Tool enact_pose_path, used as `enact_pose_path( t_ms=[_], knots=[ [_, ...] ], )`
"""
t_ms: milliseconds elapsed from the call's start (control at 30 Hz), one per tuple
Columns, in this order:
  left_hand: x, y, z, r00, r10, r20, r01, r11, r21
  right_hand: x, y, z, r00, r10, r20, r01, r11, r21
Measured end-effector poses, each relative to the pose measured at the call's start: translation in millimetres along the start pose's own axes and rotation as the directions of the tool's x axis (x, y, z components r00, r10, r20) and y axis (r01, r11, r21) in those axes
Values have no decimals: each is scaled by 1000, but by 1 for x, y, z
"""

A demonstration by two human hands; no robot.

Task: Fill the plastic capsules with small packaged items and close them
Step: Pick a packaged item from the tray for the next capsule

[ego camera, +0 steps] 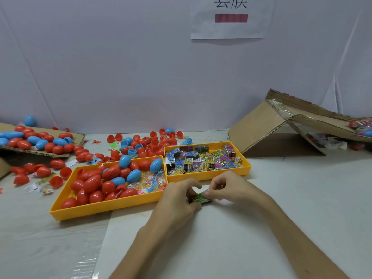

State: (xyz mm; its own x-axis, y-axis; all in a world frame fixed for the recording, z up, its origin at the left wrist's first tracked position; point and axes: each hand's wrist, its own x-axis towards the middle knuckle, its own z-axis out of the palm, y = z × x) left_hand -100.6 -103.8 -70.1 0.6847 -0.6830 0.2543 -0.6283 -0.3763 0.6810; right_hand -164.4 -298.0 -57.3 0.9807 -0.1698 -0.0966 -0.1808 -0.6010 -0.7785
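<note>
Pale desk (281, 198) holds a packet tray (209, 175); just before it, left hand (177, 200) and right hand (227, 186) clamp fingers on one green packet (200, 198). Capsules (96, 184) lie left of the tray. Uneven tugging could tear the wrapper.

- Up on the white backdrop wall (120, 67), a paper sign (231, 29) shows printed characters above a red bar.
- Over on the right, an opened cardboard box (261, 133) lies tipped, flaps splayed, clear tape along them.
- Far left, there's a flattened cardboard sheet (78, 138) on the table (302, 198).
- Centre stage, two yellow trays (100, 208) sit just beside each other.
</note>
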Motion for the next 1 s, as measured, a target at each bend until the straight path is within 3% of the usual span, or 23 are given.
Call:
enact_pose_path(
  t_ms=[900,1000],
  knots=[
    [1,-2,4,999,-26,-29,26,1000,8,-2,6,-18,999,37,-38,-35,998,59],
    [0,-3,4,999,-29,-32,29,1000,6,-3,6,-22,995,28,-97,-21,997,69]
  ],
)
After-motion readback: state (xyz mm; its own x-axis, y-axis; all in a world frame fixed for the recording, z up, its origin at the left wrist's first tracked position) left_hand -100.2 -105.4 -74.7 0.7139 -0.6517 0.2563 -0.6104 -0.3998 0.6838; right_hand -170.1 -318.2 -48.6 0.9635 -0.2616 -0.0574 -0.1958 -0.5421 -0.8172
